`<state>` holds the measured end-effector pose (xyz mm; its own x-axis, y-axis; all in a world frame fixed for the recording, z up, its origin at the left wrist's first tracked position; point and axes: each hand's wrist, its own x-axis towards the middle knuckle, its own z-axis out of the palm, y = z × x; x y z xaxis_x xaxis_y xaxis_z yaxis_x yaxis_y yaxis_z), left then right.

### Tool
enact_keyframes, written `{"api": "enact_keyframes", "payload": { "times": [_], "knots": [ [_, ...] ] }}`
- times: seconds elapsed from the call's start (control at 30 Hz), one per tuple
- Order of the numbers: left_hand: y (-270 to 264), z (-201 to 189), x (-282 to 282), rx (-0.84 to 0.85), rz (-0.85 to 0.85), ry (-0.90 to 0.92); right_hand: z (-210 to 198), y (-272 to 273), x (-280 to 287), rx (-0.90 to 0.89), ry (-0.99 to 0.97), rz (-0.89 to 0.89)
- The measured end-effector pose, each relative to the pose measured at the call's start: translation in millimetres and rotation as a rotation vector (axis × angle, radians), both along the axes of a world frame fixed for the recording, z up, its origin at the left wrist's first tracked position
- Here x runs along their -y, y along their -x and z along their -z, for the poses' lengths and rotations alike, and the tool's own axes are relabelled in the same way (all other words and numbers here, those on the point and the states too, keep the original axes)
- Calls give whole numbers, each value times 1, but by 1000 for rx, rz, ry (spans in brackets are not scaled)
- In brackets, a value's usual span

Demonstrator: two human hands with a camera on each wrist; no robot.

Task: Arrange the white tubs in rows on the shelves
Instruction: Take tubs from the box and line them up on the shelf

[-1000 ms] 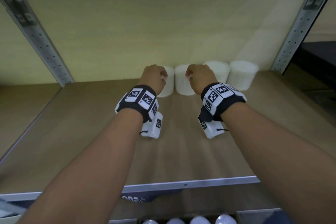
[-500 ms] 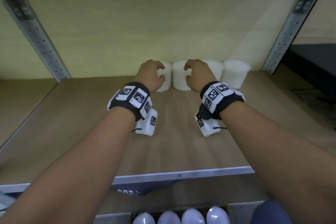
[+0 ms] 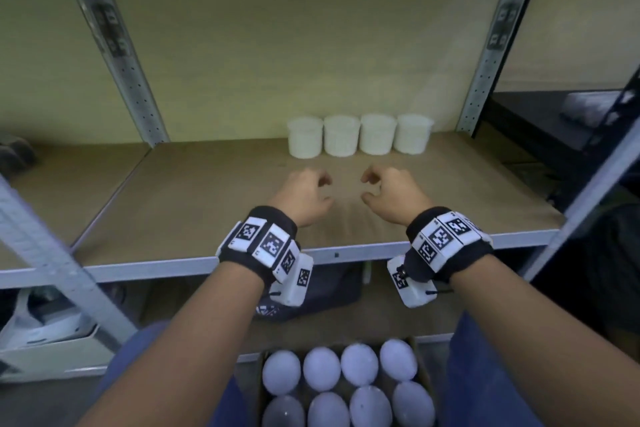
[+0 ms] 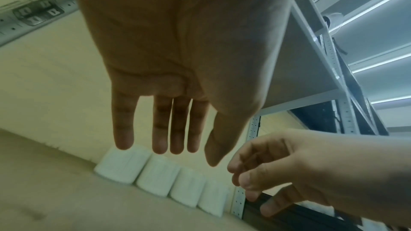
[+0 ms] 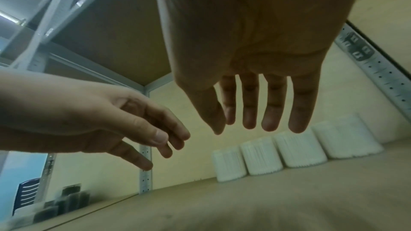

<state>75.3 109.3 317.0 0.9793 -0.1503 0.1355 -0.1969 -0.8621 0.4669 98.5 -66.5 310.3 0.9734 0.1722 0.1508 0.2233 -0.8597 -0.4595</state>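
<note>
White tubs [image 3: 360,135] rowed at shelf [image 3: 194,204] back, empty loose-fingered hands [image 3: 303,196] apart from them.

A dark bag [image 3: 313,291] with white print lies on the level below the wooden board, just under its metal front edge. At the far left a white carton [image 3: 41,333] sits low beside a grey slanted post [image 3: 52,253]. Left of the perforated upright [image 5: 145,166] stand a blue chair [image 5: 26,194] and some blurred dark containers [image 5: 71,199].
</note>
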Motion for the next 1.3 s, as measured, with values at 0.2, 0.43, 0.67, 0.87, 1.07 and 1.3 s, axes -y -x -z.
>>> {"api": "enact_keyframes", "payload": {
  "times": [0.2,0.43,0.67,0.87,1.07,1.3],
  "knots": [
    [59,42,16,-100,37,58,33,66,18,-117,52,-1],
    [94,121,26,-301,72,29,102,95,31,-358,117,14],
    [88,204,49,-571,46,-10,184,106,43,-582,150,61],
    [92,276,83,-701,110,-95,249,113,69,-703,185,126],
    [105,334,109,-804,182,-201,313,121,86,-827,430,59],
    [124,387,121,-878,141,-191,385,126,81,-834,449,99]
  ]
}}
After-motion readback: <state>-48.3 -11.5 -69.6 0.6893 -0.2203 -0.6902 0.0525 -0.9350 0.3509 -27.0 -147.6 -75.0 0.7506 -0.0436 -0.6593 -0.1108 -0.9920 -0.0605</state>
